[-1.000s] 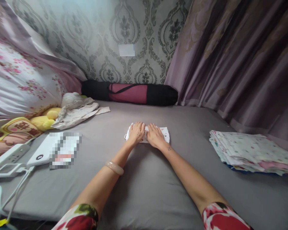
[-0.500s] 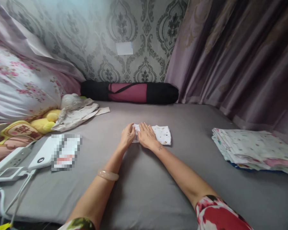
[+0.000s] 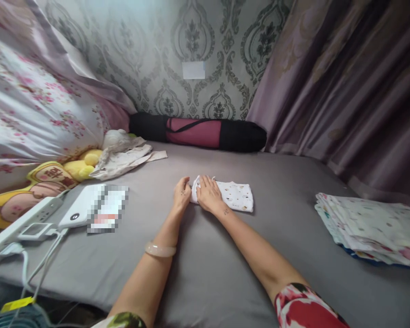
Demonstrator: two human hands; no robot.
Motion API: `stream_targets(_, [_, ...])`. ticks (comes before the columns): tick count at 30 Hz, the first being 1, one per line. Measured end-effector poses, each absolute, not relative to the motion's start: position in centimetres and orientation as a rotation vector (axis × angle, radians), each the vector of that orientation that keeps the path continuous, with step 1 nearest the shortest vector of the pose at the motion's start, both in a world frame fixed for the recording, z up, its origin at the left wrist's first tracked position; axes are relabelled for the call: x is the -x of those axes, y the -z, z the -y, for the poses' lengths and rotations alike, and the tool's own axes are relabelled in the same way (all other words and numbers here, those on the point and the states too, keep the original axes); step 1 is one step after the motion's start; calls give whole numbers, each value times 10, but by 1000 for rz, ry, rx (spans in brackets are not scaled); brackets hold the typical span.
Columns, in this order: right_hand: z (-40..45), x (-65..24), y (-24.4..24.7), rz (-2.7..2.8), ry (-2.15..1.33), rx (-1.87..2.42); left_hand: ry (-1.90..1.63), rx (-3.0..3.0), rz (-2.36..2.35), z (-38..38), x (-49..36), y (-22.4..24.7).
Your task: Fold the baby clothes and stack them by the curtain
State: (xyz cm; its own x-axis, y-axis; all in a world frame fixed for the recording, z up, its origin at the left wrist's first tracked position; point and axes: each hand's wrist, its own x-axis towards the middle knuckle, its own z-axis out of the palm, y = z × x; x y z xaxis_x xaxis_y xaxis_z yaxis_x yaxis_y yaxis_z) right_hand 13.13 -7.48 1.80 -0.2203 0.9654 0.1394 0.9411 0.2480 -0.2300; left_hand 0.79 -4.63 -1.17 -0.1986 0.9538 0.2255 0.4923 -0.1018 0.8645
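A small white cloth with a sparse print (image 3: 237, 196) lies folded into a flat strip on the grey bed sheet (image 3: 198, 273). My right hand (image 3: 209, 193) rests palm down on its left part, fingers stretched forward. At the cloth's left end is my left hand (image 3: 182, 193), its side turned up and its fingers curled and mostly hidden; whether they grip the cloth's edge cannot be made out. A pale bangle (image 3: 160, 249) circles my left forearm.
A folded cloth stack (image 3: 372, 228) lies at the right. On the left are a power strip (image 3: 30, 223), cables, a white device (image 3: 84, 205), yellow plush toys (image 3: 78, 168) and a crumpled garment (image 3: 123, 159). A black and maroon bag (image 3: 194, 132) lies along the wall.
The view has shifted left, so the surroundings appear farther right. More of the cloth shows to the right of my right hand, and its left end looks raised or folded over between my hands.
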Motion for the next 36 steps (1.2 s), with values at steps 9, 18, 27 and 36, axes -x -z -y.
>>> stream_targets(9, [70,-103,-3,2393,-220,1781,-1304,-1532,-1714,49,-6,10])
stream_targets(18, [74,-130,-17,2276,-54,1769,-1250,-1634,-1711,50,-10,9])
stream_targets(27, [77,-140,-9,2328,-161,1821,-1160,-1921,-1651,54,-12,13])
stream_targets(36, [92,-180,-13,2268,-132,1883,-724,-2280,-1543,67,-23,9])
